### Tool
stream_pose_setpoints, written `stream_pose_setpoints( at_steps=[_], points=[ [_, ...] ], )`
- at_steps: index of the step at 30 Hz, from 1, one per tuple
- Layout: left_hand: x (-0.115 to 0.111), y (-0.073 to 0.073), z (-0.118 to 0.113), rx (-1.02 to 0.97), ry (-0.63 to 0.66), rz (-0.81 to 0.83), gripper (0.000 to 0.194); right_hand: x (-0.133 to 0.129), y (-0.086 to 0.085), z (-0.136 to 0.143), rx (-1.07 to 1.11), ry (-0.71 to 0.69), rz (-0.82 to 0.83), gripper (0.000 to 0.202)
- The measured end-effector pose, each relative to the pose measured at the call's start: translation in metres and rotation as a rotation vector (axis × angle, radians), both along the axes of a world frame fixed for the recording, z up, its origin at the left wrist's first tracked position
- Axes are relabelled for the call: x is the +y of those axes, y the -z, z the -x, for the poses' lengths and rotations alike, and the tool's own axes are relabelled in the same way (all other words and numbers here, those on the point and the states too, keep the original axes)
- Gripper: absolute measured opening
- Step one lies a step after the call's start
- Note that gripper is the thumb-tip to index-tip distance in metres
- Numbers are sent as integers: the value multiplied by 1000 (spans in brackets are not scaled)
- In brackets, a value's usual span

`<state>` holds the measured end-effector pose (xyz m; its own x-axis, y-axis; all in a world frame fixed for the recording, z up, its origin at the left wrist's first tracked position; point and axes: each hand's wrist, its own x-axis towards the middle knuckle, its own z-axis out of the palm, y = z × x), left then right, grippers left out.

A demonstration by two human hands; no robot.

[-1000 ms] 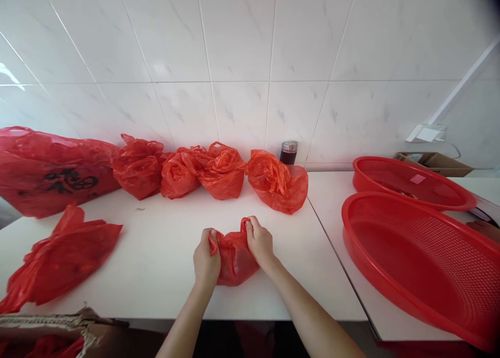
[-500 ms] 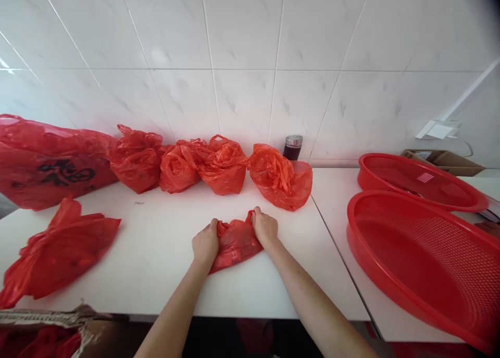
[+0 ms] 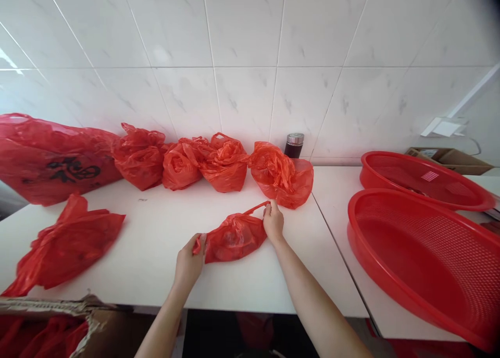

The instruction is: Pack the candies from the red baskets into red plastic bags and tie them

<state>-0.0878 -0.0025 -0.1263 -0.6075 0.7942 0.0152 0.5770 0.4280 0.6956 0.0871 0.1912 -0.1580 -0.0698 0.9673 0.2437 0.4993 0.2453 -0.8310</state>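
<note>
A small red plastic bag (image 3: 236, 238) lies on the white table in front of me, with things inside that show only dimly through the film. My left hand (image 3: 190, 259) is closed on a bunched end at the bag's left. The fingers of my right hand (image 3: 274, 222) pinch a handle strip at its upper right, pulled taut and thin. Just beyond my right hand rests a loosely gathered red bag (image 3: 279, 175).
Several red bags, one of them (image 3: 142, 160) bunched up, line the tiled wall beside a large printed bag (image 3: 58, 160). Another bag (image 3: 74, 243) lies left. Red plastic baskets (image 3: 410, 274) stand right, a dark flask (image 3: 294, 146) behind, a torn carton (image 3: 94, 326) front left.
My hands have moved apart, the left one toward the left and nearer to me, the right one slightly right and away. The bag's top is now stretched between them.
</note>
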Motion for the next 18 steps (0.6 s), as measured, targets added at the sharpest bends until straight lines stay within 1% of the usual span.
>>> stream_pose_setpoints(
  at_steps=[2,4,5,7,8,9,10,11,13,14,16,18],
  points=[
    [-4,-6,4,-96,30,-38,46,0,1,-2,120,-43,1,23],
    [-5,-13,12,-152,27,-67,47,0,1,-4,246,-104,12,23],
    [-4,-16,15,-156,4,-92,45,-1,0,-5,310,-138,21,23],
    [2,-23,18,-117,-85,-172,42,-2,-2,-7,433,-201,47,24],
    [7,-26,15,-70,-124,-223,41,-2,-4,-8,489,-229,61,24],
    [13,-30,10,-2,-131,-268,40,-3,-7,-8,539,-256,75,25],
    [20,-33,1,77,-92,-291,39,-4,-9,-9,584,-283,90,26],
    [28,-36,-9,155,-16,-289,39,-6,-12,-9,624,-309,105,26],
    [46,-41,-30,260,180,-223,38,-8,-18,-9,694,-350,141,27],
    [55,-43,-39,272,250,-180,36,-10,-21,-9,727,-363,164,28],
    [71,-48,-49,232,320,-110,27,-11,-24,-10,787,-374,217,29],
    [80,-55,-45,176,348,-74,16,-8,-24,-12,837,-358,275,29]
  ],
)
